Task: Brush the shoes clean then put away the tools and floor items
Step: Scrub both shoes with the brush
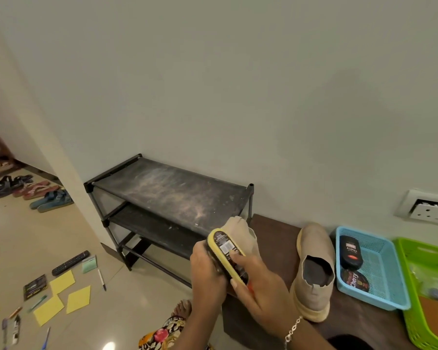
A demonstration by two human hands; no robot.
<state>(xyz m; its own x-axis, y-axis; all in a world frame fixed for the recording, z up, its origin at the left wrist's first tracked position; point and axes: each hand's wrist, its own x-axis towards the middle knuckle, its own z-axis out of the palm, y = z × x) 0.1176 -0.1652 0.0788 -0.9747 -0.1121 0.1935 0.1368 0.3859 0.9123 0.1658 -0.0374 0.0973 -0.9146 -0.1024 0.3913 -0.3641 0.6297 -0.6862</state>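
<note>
Step in hand: brushing, first shoe.

- The left hand (205, 271) grips a beige slip-on shoe (240, 231), fingers curled round its underside, and holds it up in front of the right end of the black shoe rack (170, 193).
- The right hand (261, 286) holds a yellow-backed shoe brush (225, 248), with the fingers laid along its back and the thumb wrapped at its near edge. The bristle side is against the shoe.
- The second beige shoe (314, 269) stands on a brown bench (271, 238) just right of the rack and is touched by neither hand.
- Further right of the rack is a blue basket (382, 261) holding a polish bottle (350, 252) and a Cherry polish tin (355, 281).
- On the floor left of the rack lie a remote control (70, 262), yellow notes (62, 281) and a pen (102, 276).

Assessment: the task is at an early stage. The next move calls for steady strokes while the left hand turns the shoe to present unbrushed sides. After that comes the exchange for the second shoe. Tools and floor items have not yet been put away.
</note>
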